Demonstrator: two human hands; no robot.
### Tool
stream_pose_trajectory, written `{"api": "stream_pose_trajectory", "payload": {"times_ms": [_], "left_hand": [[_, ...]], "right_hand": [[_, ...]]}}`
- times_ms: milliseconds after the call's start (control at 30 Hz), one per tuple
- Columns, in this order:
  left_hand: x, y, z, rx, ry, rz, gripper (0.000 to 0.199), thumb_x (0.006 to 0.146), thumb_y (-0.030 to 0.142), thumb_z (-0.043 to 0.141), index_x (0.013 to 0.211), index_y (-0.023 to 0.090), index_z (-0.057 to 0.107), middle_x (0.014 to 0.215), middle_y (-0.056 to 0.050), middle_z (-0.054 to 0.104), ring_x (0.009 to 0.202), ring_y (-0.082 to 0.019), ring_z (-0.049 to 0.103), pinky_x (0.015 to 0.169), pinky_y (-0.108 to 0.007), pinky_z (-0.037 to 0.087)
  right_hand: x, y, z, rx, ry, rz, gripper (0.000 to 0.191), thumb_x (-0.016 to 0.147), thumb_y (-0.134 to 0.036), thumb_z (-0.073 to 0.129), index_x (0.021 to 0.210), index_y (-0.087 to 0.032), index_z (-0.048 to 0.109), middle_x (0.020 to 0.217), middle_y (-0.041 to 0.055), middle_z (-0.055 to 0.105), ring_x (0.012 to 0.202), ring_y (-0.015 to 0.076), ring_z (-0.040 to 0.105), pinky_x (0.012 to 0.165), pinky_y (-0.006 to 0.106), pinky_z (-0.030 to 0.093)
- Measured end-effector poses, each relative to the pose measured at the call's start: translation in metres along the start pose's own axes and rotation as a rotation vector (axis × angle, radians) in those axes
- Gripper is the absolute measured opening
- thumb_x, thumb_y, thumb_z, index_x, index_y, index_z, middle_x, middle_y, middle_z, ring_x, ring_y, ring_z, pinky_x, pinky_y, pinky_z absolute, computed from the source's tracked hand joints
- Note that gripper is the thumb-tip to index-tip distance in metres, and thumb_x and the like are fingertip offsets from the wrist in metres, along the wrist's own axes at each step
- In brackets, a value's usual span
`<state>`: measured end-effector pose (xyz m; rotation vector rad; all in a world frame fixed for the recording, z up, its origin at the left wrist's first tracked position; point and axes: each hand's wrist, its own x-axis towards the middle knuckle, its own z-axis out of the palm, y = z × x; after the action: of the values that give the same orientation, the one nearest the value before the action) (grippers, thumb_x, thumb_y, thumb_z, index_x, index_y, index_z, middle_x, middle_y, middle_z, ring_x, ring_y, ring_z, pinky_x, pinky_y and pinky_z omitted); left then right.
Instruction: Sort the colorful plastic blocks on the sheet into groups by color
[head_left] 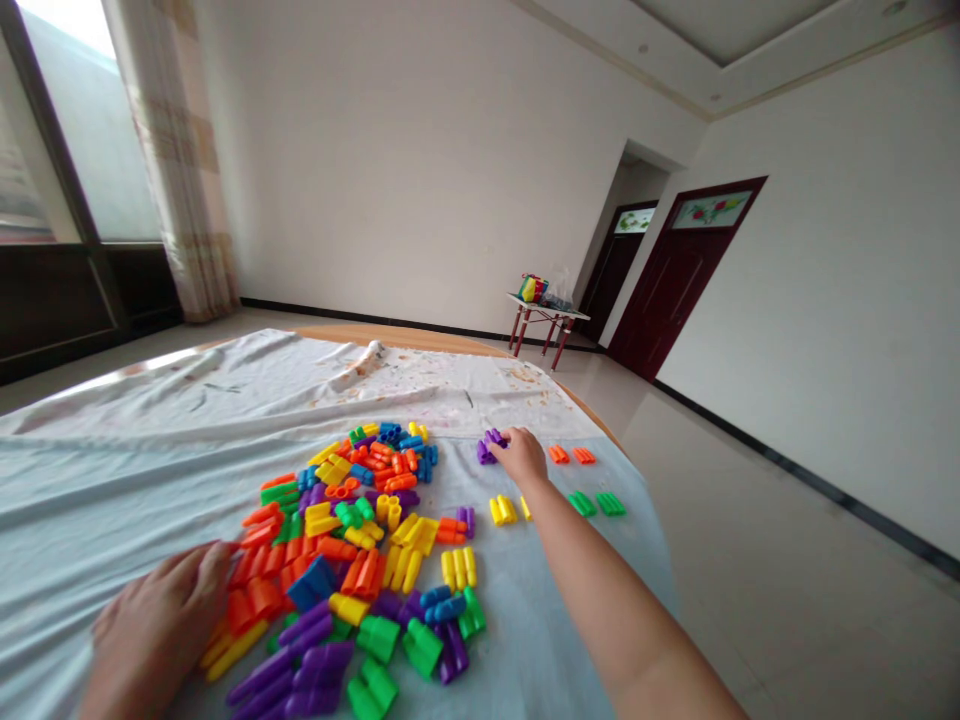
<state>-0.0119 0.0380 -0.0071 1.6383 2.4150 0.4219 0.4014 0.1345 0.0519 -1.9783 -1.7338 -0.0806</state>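
Note:
A heap of plastic toy blocks [367,580] in orange, yellow, green, purple and blue covers the middle of the cloth; each looks like short tubes joined side by side. Resting at the heap's left edge, my left hand [161,625] is open, fingers lying beside orange and yellow blocks. Farther off, my right hand [523,455] pinches a purple block [492,444] beyond the heap. Near that arm, small groups lie apart: orange blocks [571,456], green blocks [596,504] and yellow blocks [502,511], the last partly hidden by my wrist.
A wrinkled white and pale blue cloth [135,440] covers the round wooden table, whose bare rim [405,338] shows at the far side. Across the tiled floor stands a small side table [551,308] carrying a colourful bag [533,288]. A dark red door [679,285] stands at right.

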Motion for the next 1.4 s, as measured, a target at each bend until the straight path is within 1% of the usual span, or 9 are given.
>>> {"api": "stream_pose_trajectory", "payload": {"times_ms": [267,500,600,667,767,867,1100,1233,1400], "left_hand": [[-0.003,0.0,0.001,0.01,0.023,0.027,0.076,0.084,0.055,0.002,0.118,0.02,0.06,0.131,-0.008,0.057,0.124,-0.029,0.045,0.103,-0.043,0.032],[-0.009,0.006,-0.007,-0.009,0.023,0.034,0.075,0.084,0.052,0.002,0.118,0.018,0.06,0.13,-0.009,0.058,0.125,-0.028,0.044,0.105,-0.042,0.03],[-0.011,0.007,-0.01,-0.01,0.022,0.035,0.075,0.085,0.052,0.002,0.117,0.017,0.06,0.129,-0.009,0.058,0.124,-0.028,0.045,0.104,-0.042,0.03],[-0.011,0.007,-0.011,-0.003,0.015,0.04,0.073,0.085,0.05,0.004,0.117,0.017,0.061,0.129,-0.009,0.058,0.124,-0.028,0.046,0.104,-0.041,0.031],[-0.01,0.007,-0.011,0.001,-0.001,0.038,0.071,0.086,0.049,0.005,0.117,0.017,0.061,0.131,-0.009,0.057,0.125,-0.028,0.045,0.104,-0.041,0.031],[-0.009,0.006,-0.009,-0.017,0.019,0.041,0.07,0.086,0.05,0.008,0.116,0.017,0.062,0.13,-0.01,0.058,0.124,-0.029,0.046,0.103,-0.043,0.032],[-0.005,0.001,-0.003,-0.047,0.073,0.068,0.064,0.087,0.049,0.015,0.112,0.018,0.065,0.124,-0.01,0.062,0.119,-0.03,0.05,0.1,-0.044,0.036],[-0.007,0.002,-0.005,-0.054,0.051,0.078,0.067,0.087,0.049,0.012,0.114,0.016,0.064,0.126,-0.012,0.061,0.121,-0.031,0.049,0.101,-0.045,0.035],[-0.012,0.008,-0.009,-0.087,0.045,0.061,0.065,0.088,0.048,0.013,0.116,0.017,0.063,0.13,-0.011,0.057,0.123,-0.032,0.045,0.103,-0.047,0.031]], "right_hand": [[0.006,-0.001,0.019,-0.059,-0.058,0.029,0.025,0.075,-0.037,0.069,0.093,-0.02,0.068,0.097,0.008,0.068,0.096,0.0204,0.061,0.081,0.027,0.042],[0.003,-0.001,0.012,-0.034,-0.048,0.006,0.027,0.076,-0.035,0.068,0.099,-0.02,0.066,0.1,0.0086,0.067,0.098,0.0209,0.06,0.084,0.029,0.042],[-0.007,-0.007,0.003,0.022,-0.05,-0.091,0.03,0.08,-0.032,0.064,0.106,-0.018,0.064,0.105,0.0101,0.065,0.103,0.0208,0.058,0.088,0.03,0.042],[-0.019,-0.013,-0.003,0.073,-0.097,-0.2,0.026,0.08,-0.027,0.063,0.106,-0.02,0.065,0.103,0.007,0.066,0.099,0.0181,0.059,0.088,0.027,0.043],[-0.043,-0.02,-0.01,0.161,-0.236,-0.41,0.028,0.076,-0.014,0.061,0.101,-0.022,0.068,0.096,0.0021,0.068,0.091,0.0153,0.061,0.087,0.025,0.044],[-0.065,-0.027,-0.016,0.234,-0.368,-0.569,0.033,0.074,-0.009,0.057,0.103,-0.02,0.068,0.099,0.0037,0.068,0.093,0.0162,0.061,0.089,0.027,0.044],[-0.085,-0.043,-0.015,0.063,-0.457,-0.57,0.03,0.075,-0.022,0.066,0.105,-0.016,0.067,0.104,0.01,0.067,0.103,0.0242,0.057,0.093,0.035,0.043],[-0.085,-0.048,-0.009,0.134,-0.495,-0.605,0.027,0.074,-0.023,0.067,0.101,-0.019,0.068,0.099,0.0069,0.068,0.099,0.0219,0.059,0.088,0.032,0.044],[-0.088,-0.051,-0.007,0.292,-0.571,-0.644,0.031,0.075,-0.025,0.067,0.106,-0.02,0.067,0.1,0.0053,0.068,0.092,0.0181,0.062,0.082,0.027,0.047]]}}
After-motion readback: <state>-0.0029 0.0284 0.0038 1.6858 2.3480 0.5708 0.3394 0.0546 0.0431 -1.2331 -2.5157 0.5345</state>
